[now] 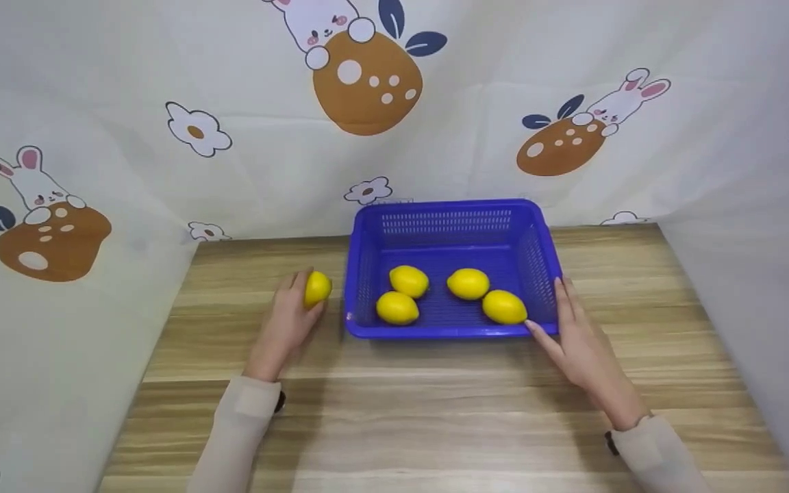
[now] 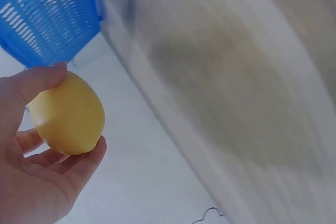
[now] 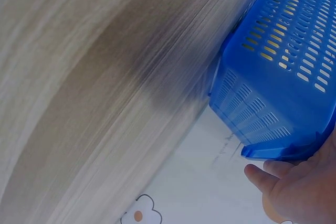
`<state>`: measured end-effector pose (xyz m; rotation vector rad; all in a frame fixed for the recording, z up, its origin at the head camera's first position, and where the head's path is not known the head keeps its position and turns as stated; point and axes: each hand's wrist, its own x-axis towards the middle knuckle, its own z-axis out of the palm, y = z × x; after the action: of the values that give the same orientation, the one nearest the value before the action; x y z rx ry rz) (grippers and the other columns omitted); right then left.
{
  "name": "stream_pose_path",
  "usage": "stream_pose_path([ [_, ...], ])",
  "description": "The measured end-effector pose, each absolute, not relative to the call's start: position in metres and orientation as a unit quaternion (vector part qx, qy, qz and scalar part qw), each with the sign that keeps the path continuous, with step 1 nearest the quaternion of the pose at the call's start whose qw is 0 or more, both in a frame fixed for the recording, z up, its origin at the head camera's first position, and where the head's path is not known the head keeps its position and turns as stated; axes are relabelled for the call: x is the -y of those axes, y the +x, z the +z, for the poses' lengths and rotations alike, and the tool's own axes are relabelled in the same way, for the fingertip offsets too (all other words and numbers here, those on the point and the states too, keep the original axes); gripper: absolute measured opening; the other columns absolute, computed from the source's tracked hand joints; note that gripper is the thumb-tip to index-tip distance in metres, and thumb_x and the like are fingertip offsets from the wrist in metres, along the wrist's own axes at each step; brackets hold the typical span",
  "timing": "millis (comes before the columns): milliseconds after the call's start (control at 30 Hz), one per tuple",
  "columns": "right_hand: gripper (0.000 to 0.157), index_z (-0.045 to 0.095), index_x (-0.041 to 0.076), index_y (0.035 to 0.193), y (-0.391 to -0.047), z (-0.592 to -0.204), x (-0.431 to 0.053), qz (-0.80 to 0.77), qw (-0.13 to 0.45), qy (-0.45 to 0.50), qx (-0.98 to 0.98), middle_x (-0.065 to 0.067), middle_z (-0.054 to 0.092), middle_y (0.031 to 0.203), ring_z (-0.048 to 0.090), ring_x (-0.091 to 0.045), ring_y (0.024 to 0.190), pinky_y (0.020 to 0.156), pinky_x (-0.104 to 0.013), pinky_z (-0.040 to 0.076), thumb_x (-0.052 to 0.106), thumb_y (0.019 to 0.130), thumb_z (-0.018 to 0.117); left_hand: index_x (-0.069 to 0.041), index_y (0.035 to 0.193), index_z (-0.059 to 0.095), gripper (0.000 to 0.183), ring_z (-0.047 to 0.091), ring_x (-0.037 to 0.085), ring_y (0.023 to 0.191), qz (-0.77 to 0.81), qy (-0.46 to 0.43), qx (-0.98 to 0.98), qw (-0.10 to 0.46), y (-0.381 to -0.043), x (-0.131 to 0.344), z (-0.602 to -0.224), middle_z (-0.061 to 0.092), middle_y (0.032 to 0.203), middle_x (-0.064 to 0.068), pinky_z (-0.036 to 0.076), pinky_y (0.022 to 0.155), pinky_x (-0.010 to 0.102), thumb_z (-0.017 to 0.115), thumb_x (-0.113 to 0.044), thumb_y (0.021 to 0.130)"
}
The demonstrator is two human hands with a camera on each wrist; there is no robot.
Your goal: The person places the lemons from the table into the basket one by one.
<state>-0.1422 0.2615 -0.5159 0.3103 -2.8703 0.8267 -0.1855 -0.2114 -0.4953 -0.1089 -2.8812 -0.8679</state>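
Note:
Left of the basket, my left hand (image 1: 290, 316) grips a yellow lemon (image 1: 318, 288) between thumb and fingers. The left wrist view shows the thumb over one side of this lemon (image 2: 71, 116) and fingertips along the other. A blue plastic basket (image 1: 435, 332) with slotted walls holds several more lemons, one pair at left (image 1: 398, 308) and another toward the right (image 1: 504, 307). My right hand (image 1: 583, 349) rests at the basket's front right corner, fingers straight along the right rim, thumb reaching to the front rim. In the right wrist view its fingers (image 3: 262, 179) lie against the rim.
The basket stands on a wood-grain table (image 1: 422, 418), close to its back edge. Behind and on both sides hangs a pale cloth (image 1: 264, 157) printed with rabbits and flowers. Bare wood shows on either side of the basket and in front of it.

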Motion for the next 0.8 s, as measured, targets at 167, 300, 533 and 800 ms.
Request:
stream_pose_path([
  [167, 0.085, 0.019, -0.007, 0.165, -0.142, -0.516, -0.262, 0.276, 0.068, 0.102, 0.953, -0.033, 0.017, 0.170, 0.033, -0.058, 0.149, 0.117, -0.072, 0.033, 0.038, 0.107, 0.061, 0.006, 0.150, 0.050, 0.064, 0.060, 0.050, 0.128, -0.290, -0.050, 0.953, 0.078, -0.187, 0.210, -0.485, 0.056, 0.142, 0.034, 0.051, 0.108, 0.062, 0.078, -0.008, 0.094],
  [300, 0.085, 0.019, -0.007, 0.164, -0.143, -0.517, -0.261, 0.274, 0.071, 0.104, 0.953, -0.033, 0.019, 0.170, 0.034, -0.057, 0.149, 0.117, -0.073, 0.034, 0.038, 0.107, 0.061, 0.006, 0.149, 0.051, 0.064, 0.061, 0.050, 0.127, -0.290, -0.061, 0.951, 0.094, -0.188, 0.210, -0.479, 0.057, 0.141, 0.034, 0.050, 0.109, 0.062, 0.079, -0.007, 0.093],
  [533, 0.084, 0.021, -0.009, 0.163, -0.143, -0.516, -0.262, 0.277, 0.078, 0.110, 0.951, -0.035, 0.020, 0.169, 0.034, -0.057, 0.149, 0.118, -0.072, 0.033, 0.035, 0.106, 0.063, 0.006, 0.149, 0.051, 0.065, 0.061, 0.050, 0.127, -0.290, -0.076, 0.947, 0.113, -0.190, 0.207, -0.469, 0.056, 0.141, 0.033, 0.051, 0.107, 0.063, 0.080, -0.006, 0.092],
  [800, 0.085, 0.022, -0.010, 0.163, -0.143, -0.517, -0.262, 0.272, 0.084, 0.111, 0.952, -0.035, 0.021, 0.168, 0.036, -0.059, 0.146, 0.116, -0.073, 0.035, 0.035, 0.105, 0.064, 0.005, 0.152, 0.047, 0.067, 0.057, 0.049, 0.132, -0.294, -0.087, 0.947, 0.096, -0.198, 0.197, -0.451, 0.052, 0.146, 0.031, 0.048, 0.112, 0.061, 0.079, -0.009, 0.095],
])
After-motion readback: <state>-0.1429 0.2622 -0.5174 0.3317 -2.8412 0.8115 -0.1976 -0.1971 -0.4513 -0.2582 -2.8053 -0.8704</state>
